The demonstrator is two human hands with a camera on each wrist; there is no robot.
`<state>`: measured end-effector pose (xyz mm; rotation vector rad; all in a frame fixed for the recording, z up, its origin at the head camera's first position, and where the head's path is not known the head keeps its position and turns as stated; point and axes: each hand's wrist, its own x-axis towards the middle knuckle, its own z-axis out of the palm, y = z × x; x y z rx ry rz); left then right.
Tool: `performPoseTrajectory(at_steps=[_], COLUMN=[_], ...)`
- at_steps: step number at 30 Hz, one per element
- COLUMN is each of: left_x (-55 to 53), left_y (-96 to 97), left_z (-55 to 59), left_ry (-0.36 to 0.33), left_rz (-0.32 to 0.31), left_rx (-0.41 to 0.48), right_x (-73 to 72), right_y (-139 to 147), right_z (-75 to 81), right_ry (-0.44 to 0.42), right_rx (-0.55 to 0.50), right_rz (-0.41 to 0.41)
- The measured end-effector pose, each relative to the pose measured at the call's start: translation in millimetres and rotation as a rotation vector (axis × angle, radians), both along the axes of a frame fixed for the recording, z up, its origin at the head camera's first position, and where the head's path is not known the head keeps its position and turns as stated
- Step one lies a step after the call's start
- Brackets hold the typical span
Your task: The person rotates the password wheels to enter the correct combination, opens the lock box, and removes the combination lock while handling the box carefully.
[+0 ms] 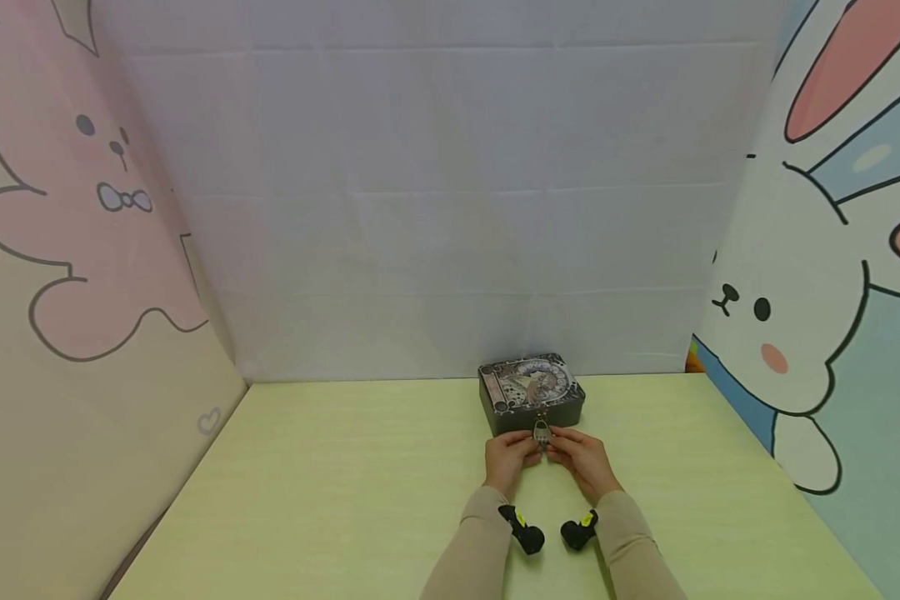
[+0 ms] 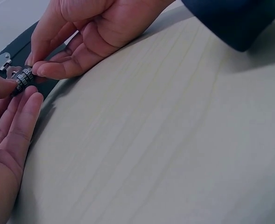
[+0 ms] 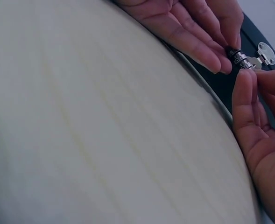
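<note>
A small combination padlock (image 1: 542, 433) with numbered dials hangs at the front of a dark box (image 1: 528, 421) with an ornate printed lid. My left hand (image 1: 506, 460) pinches the lock from the left, and my right hand (image 1: 587, 462) pinches it from the right. Up close in the left wrist view, the dials of the padlock (image 2: 23, 79) show between the fingertips of both hands. The right wrist view shows the silver clasp (image 3: 266, 53) on the box front, just behind the lock. The digits are too small to read surely, and fingers partly cover the lock body.
The box stands at the back of a pale yellow-green table (image 1: 345, 483), close to a white cloth backdrop (image 1: 435, 208). Side panels with cartoon rabbits (image 1: 787, 350) flank the table. Black wrist cameras (image 1: 525, 532) sit on the inner sides of both sleeves.
</note>
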<state>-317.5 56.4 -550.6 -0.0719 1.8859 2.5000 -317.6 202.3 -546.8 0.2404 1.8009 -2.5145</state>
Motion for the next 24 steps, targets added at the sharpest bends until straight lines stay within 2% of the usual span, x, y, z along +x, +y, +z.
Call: performPoseTrajectory(at_steps=[13,24], left_x=[-1.8,-4.5], left_y=[1.5,1.9], left_z=[0.3,-4.5], left_ry=[-0.01,-0.024], left_rz=[0.009,0.007], left_rx=[0.001,0.005], right_x=[-0.6,0.9], right_y=[0.3,-0.5], right_z=[0.4,1.3], right_ry=[0.0,-0.002], right_rx=[0.002,0.018], right_rz=[-0.003,-0.001])
